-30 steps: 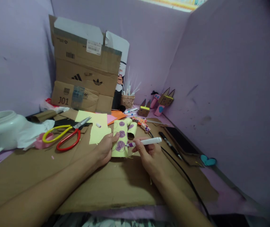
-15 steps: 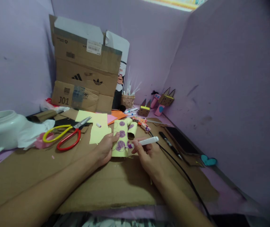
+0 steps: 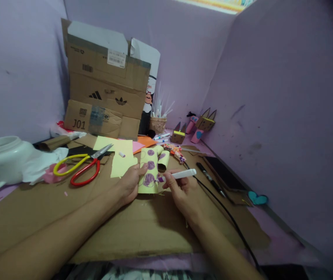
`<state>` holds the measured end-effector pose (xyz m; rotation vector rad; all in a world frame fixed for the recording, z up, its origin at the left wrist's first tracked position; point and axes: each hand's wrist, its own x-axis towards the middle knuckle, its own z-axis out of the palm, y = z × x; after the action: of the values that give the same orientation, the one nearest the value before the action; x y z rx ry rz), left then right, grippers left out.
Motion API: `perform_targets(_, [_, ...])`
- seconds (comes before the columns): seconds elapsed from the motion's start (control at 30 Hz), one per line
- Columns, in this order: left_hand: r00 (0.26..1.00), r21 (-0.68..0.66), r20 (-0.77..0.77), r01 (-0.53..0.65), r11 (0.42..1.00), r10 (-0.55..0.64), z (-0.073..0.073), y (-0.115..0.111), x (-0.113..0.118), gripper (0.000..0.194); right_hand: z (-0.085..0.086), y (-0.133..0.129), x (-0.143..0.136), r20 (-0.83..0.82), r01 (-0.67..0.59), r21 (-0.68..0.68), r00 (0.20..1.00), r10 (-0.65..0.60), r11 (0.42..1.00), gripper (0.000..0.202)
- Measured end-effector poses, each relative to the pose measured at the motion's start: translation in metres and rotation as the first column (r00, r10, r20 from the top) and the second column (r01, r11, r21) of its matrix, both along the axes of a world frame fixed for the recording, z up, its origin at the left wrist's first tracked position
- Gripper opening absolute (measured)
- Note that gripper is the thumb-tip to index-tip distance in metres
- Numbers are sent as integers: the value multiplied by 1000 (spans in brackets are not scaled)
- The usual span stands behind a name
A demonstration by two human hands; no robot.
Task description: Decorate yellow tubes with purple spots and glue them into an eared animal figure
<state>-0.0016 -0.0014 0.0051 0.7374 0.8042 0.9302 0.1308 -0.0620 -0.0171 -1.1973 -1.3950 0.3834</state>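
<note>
A yellow paper-covered tube (image 3: 149,187) with several purple scribbled spots is held in my left hand (image 3: 129,184), the thumb lying on its left side. My right hand (image 3: 183,192) is closed around a white marker (image 3: 183,174). The marker's purple tip end points left, at the lowest purple spot near the tube's right edge. Behind the held tube lies a smaller yellow paper roll (image 3: 163,160), also with a purple patch. A small marker cap (image 3: 121,154) rests on the yellow paper (image 3: 119,165) to the left.
Scissors (image 3: 86,169) with yellow and red handles lie left, near a white teapot-like vessel (image 3: 9,159). A black cable (image 3: 224,208) runs along the right, past a black pen (image 3: 210,179) and phone-like slab (image 3: 226,173). A cardboard box (image 3: 105,85) stands behind.
Hardly anything differs. The marker tip has shifted very slightly to the left against the lowest purple spot; my left hand and the tube stay in place.
</note>
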Motion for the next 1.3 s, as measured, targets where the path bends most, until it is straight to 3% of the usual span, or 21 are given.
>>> perform_targets(0.2, [1000,-7,-2,0,1000,0,2,-1,0,22,5,-2,-2,-75,18,19,997,-16,1000,22])
perform_targets(0.47, [1000,-5,8,6,1000,-6,1,-1,0,23,2,0,-1,-43,12,-3,999,-12,1000,24])
perform_targets(0.7, [999,-10,35,10,1000,-10,0,0,-1,23,4,-1,-3,-162,2,40,987,5,999,22])
perform_targets(1.07, [999,-10,40,4,1000,-4,-3,1,-1,21,3,-1,-1,-23,14,10,1000,-13,1000,23])
perform_targets(1.3, [1000,-9,14,-8,1000,9,0,0,-1,19,5,-2,-2,-129,19,32,991,-15,999,24])
